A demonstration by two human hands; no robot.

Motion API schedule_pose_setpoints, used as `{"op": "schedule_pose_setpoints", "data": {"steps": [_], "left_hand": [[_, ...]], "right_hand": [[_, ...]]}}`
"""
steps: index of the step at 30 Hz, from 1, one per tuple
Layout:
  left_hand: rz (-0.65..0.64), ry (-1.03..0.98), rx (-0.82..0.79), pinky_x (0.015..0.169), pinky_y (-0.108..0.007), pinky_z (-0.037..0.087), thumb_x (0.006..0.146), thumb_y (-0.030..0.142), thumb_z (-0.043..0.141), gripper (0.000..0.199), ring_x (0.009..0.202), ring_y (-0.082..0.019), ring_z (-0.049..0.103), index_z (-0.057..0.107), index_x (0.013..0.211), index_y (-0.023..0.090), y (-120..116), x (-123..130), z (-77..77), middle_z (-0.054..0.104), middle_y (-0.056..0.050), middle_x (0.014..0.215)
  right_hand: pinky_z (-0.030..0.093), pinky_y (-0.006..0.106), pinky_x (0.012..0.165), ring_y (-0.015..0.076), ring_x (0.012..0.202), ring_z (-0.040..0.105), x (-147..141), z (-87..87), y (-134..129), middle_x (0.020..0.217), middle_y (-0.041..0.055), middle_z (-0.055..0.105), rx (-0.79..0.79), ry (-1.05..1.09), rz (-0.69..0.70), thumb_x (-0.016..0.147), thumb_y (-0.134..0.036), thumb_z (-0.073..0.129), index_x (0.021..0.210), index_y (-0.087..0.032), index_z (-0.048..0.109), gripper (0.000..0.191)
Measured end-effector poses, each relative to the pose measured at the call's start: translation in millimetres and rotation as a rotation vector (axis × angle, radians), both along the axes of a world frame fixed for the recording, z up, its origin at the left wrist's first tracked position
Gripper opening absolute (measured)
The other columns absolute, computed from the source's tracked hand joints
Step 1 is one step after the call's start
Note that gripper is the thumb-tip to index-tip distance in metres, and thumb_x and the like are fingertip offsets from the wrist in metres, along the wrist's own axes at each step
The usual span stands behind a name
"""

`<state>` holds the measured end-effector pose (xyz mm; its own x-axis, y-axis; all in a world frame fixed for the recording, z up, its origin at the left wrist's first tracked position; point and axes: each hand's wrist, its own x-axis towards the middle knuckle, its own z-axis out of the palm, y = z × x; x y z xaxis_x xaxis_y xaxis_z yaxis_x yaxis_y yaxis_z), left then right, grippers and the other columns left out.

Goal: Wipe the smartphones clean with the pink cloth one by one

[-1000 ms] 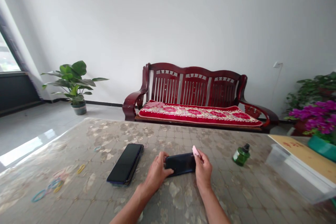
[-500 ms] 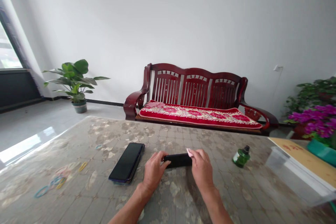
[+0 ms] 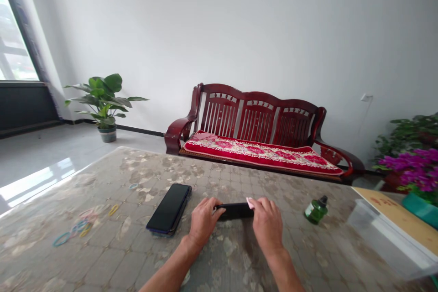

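Observation:
A black phone is held sideways, tilted on edge, between my two hands above the table. My left hand grips its left end between thumb and fingers. Around the right end, my right hand is closed, with a small pale pink piece, perhaps cloth, pinched at the phone's top corner. Left of my hands, another dark phone lies face up on top of something flat, which it mostly hides. A green bottle with a black cap stands to the right.
The table has a patterned cover. Coloured bands lie at its left. On the right are a clear plastic box with a tan sheet on top and purple flowers. A wooden bench stands behind the table.
The view has shifted slightly, so the scene sits a little further right. Both hands keep their hold on the phone, whose face now appears narrower.

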<state>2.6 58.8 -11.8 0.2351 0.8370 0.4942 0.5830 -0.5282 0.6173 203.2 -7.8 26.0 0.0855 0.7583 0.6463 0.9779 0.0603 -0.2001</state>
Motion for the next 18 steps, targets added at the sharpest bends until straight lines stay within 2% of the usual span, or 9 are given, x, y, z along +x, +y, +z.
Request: {"op": "schedule_pose_setpoints", "data": {"steps": [2,4,7,9,11,16,18], "left_hand": [[-0.002,-0.003,0.010,0.073,-0.030,0.048,0.086,0.026,0.063,0.003,0.080,-0.021,0.064,0.064,0.084,0.023,0,1,-0.2,0.068,-0.001,0.079],[-0.006,-0.005,0.016,0.073,-0.030,0.048,0.086,0.025,0.064,0.003,0.079,-0.021,0.064,0.064,0.083,0.023,-1,2,0.8,0.067,-0.001,0.079],[-0.014,0.003,0.020,0.072,-0.030,0.048,0.085,0.026,0.065,0.005,0.078,-0.021,0.064,0.064,0.081,0.024,-3,2,4.0,0.067,-0.001,0.078],[-0.017,0.010,0.024,0.072,-0.029,0.048,0.085,0.027,0.066,0.005,0.078,-0.021,0.064,0.065,0.080,0.024,-4,2,5.5,0.067,-0.001,0.077],[-0.016,0.018,0.029,0.071,-0.029,0.048,0.084,0.027,0.066,0.005,0.078,-0.021,0.064,0.064,0.080,0.024,-4,1,5.2,0.067,-0.001,0.077],[-0.025,0.014,0.050,0.072,-0.030,0.047,0.084,0.023,0.066,0.004,0.080,-0.021,0.064,0.063,0.081,0.024,-3,1,-1.1,0.068,0.000,0.078],[-0.027,0.010,0.054,0.072,-0.029,0.047,0.085,0.023,0.066,0.004,0.079,-0.021,0.064,0.063,0.082,0.024,-2,2,-2.4,0.067,0.000,0.078]], "right_hand": [[0.037,0.035,0.074,0.0211,0.078,0.053,-4,1.1,0,0.084,0.0041,0.062,-0.012,-0.006,-0.009,0.095,-0.017,0.048,0.104,-0.028,0.069,0.025],[0.036,0.035,0.074,0.0213,0.081,0.053,-20,4.3,0,0.086,0.0040,0.062,-0.040,-0.022,0.011,0.094,-0.016,0.049,0.101,-0.027,0.069,0.024],[0.035,0.034,0.074,0.0210,0.083,0.053,-48,9.7,1,0.088,0.0034,0.063,-0.064,-0.053,0.091,0.095,-0.016,0.051,0.103,-0.029,0.069,0.024],[0.035,0.033,0.074,0.0208,0.084,0.053,-57,11.5,0,0.088,0.0030,0.063,-0.064,-0.070,0.122,0.095,-0.017,0.051,0.105,-0.030,0.069,0.024],[0.035,0.033,0.074,0.0208,0.084,0.053,-52,11.3,-1,0.089,0.0029,0.063,-0.065,-0.069,0.121,0.095,-0.017,0.052,0.105,-0.031,0.069,0.024],[0.037,0.035,0.074,0.0211,0.078,0.052,-6,6.1,-4,0.085,0.0042,0.063,-0.030,-0.021,0.022,0.096,-0.017,0.046,0.104,-0.029,0.069,0.027],[0.037,0.035,0.074,0.0215,0.076,0.051,2,5.5,-4,0.083,0.0044,0.063,-0.020,-0.009,-0.011,0.097,-0.016,0.044,0.102,-0.028,0.069,0.029]]}}
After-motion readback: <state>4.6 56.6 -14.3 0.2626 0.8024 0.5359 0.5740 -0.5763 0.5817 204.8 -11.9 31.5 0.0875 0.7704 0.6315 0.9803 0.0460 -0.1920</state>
